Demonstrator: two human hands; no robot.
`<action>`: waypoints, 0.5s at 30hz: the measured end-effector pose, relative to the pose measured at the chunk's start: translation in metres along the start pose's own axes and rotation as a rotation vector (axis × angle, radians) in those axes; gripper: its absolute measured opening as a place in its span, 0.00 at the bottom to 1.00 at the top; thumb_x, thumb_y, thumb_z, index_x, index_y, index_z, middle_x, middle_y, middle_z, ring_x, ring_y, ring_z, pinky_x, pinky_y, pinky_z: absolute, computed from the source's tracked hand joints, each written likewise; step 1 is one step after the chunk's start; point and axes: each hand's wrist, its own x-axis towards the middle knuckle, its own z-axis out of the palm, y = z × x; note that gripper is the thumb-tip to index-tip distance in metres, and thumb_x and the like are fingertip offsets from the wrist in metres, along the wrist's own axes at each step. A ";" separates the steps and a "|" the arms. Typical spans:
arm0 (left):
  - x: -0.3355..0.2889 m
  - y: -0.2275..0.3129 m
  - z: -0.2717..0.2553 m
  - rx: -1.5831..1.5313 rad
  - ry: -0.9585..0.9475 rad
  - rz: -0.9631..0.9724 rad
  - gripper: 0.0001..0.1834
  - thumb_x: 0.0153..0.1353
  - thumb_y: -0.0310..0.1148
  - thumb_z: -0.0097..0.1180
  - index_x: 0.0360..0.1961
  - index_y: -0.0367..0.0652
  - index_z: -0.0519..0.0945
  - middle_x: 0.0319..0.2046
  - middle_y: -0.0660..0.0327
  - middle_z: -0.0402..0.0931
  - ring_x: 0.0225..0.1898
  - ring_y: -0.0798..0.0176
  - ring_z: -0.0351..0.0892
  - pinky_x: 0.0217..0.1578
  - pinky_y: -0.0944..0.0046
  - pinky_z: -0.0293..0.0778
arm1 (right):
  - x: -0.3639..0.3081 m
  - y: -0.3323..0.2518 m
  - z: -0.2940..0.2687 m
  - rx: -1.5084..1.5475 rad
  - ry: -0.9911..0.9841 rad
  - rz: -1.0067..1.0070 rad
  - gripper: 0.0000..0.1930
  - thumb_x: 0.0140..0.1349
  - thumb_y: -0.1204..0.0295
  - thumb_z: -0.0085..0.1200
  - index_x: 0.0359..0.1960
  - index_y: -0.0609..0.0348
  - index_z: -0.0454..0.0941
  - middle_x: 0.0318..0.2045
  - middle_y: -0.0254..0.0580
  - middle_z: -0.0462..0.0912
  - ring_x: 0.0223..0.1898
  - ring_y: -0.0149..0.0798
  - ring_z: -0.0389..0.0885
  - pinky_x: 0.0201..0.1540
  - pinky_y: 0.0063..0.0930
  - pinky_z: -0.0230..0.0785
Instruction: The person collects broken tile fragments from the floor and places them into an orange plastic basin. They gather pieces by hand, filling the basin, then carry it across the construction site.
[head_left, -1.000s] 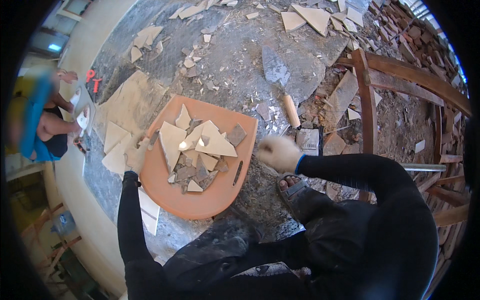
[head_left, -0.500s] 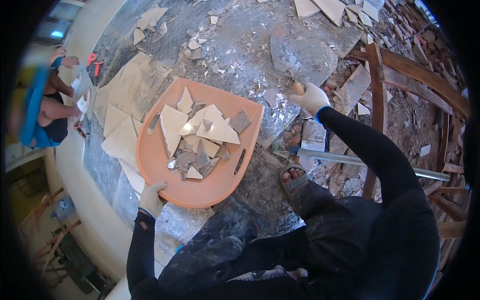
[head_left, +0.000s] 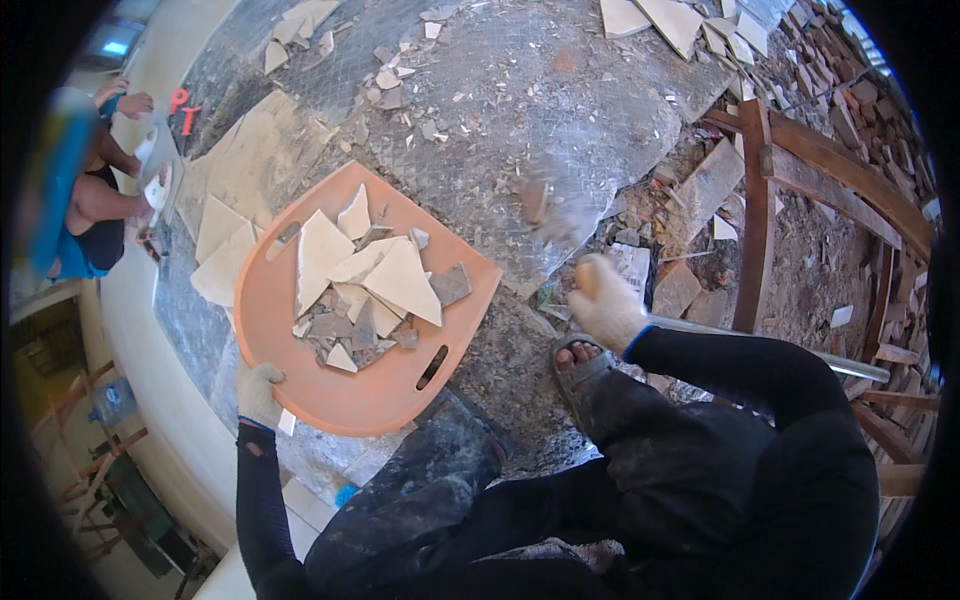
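My left hand, in a pale knit glove, is closed on the near-left rim of an orange plastic scoop tray with slot handles. Broken tile pieces, cream and grey, are heaped inside it. My right hand, gloved too, is wrapped around the wooden handle of a trowel. Motion blurs the trowel's blade, which points away from me over the dusty floor, right of the tray. Small tile chips and grit lie around the blade.
A person sits at the far left by the pale wall. Wooden framing and brick rubble fill the right side. A metal pipe lies under my right forearm. Larger tile shards rest at the back.
My right hand has drawn the trowel back toward me, sweeping its blade nearer. In my view, the tray and my left hand have shifted slightly left and nearer.
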 end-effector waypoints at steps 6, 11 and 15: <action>0.004 -0.014 -0.003 -0.144 -0.005 0.023 0.47 0.45 0.10 0.45 0.73 0.38 0.67 0.50 0.51 0.81 0.47 0.48 0.86 0.49 0.52 0.87 | 0.007 -0.050 -0.009 -0.160 -0.153 -0.461 0.22 0.66 0.64 0.58 0.60 0.55 0.75 0.47 0.61 0.87 0.51 0.65 0.86 0.54 0.56 0.78; -0.005 -0.034 0.001 -0.425 -0.185 -0.010 0.46 0.45 0.10 0.45 0.72 0.41 0.67 0.52 0.50 0.80 0.46 0.47 0.86 0.50 0.49 0.87 | 0.118 -0.076 -0.041 -0.218 0.195 -0.318 0.18 0.66 0.64 0.58 0.55 0.59 0.77 0.44 0.61 0.88 0.48 0.66 0.87 0.52 0.57 0.78; -0.008 -0.050 0.028 -0.583 -0.056 -0.240 0.44 0.46 0.10 0.44 0.69 0.43 0.68 0.51 0.50 0.79 0.45 0.46 0.85 0.50 0.46 0.86 | 0.173 -0.100 -0.045 -0.394 0.074 -0.341 0.20 0.65 0.62 0.58 0.53 0.61 0.79 0.43 0.61 0.88 0.48 0.66 0.87 0.51 0.56 0.77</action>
